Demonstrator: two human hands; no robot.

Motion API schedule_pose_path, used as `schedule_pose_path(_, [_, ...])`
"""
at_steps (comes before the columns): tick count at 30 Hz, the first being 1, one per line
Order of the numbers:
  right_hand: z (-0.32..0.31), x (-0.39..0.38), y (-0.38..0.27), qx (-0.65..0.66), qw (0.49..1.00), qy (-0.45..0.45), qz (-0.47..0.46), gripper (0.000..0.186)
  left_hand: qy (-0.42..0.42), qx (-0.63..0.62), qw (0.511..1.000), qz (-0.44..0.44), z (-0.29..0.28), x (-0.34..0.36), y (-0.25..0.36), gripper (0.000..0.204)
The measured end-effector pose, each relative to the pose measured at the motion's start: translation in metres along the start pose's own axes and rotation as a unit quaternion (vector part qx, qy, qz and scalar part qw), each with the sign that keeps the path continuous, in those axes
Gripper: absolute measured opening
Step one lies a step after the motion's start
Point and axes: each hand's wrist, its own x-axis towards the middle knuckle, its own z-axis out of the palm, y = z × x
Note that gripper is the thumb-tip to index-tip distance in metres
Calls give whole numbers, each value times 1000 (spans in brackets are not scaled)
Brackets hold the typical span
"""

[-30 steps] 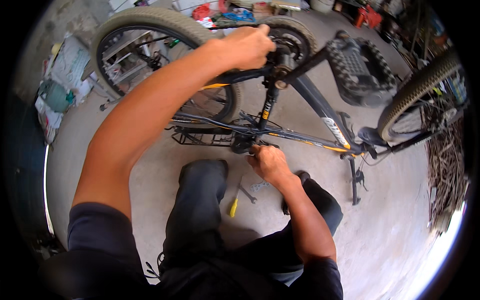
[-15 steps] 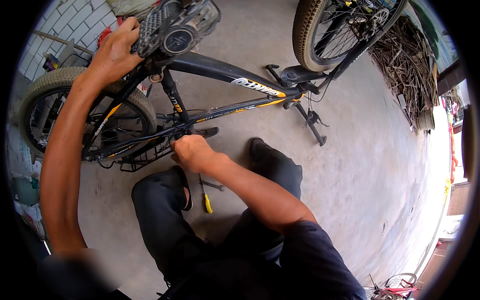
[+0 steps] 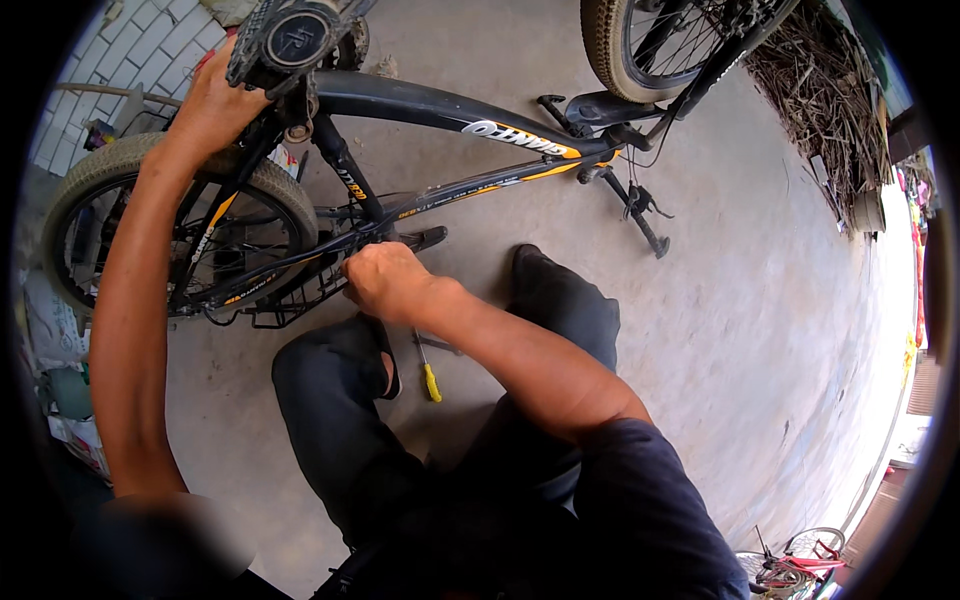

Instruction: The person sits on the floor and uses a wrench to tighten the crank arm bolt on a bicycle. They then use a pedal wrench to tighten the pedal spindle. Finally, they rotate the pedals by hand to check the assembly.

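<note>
A black bicycle [image 3: 430, 100] with orange and white markings stands upside down in front of me. At upper left, my left hand [image 3: 215, 105] is closed at the edge of a black pedal [image 3: 298, 40]; its fingertips are partly hidden behind it. My right hand [image 3: 385, 280] is curled into a fist low on the frame, by the joint of the tubes above the saddle [image 3: 425, 238]. What its fingers grip is hidden. On the floor below that hand lies a yellow-handled screwdriver [image 3: 432, 385], with part of a metal wrench [image 3: 445, 347] showing beside it.
The knobbly rear wheel [image 3: 90, 180] is left of my left forearm; the front wheel [image 3: 625, 50] rises at the top. A heap of dry sticks [image 3: 820, 110] lies far right. Bags [image 3: 55, 320] line the left edge. A red bicycle [image 3: 800, 560] stands at lower right.
The view has shifted, so the floor tools appear higher and further right. The pedal appears further up and left. Both hands stay at the same parts of the bicycle.
</note>
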Motion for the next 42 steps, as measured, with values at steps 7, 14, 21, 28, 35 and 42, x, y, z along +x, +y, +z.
schedule_pose_path(7, [-6,-1,5,8,1000,-17,13,15,18,-20,993,-119,-1,-8,8,43])
schedule_pose_path(14, [-7,-2,0,-3,999,-32,12,16,-2,-14,1000,7,35,6,-51,49])
schedule_pose_path(21, [-20,-6,9,12,1000,-17,19,19,113,93,987,-61,-24,-5,-41,50])
schedule_pose_path(28, [-22,-9,-7,29,999,-46,4,18,99,-1,983,-158,-11,-43,-19,53])
schedule_pose_path(35, [-13,-9,5,7,1000,-19,-11,19,4,-28,984,-177,-1,-28,-2,56])
schedule_pose_path(42, [-18,-3,-5,-12,997,-72,11,20,-22,-194,950,-243,4,5,-6,55])
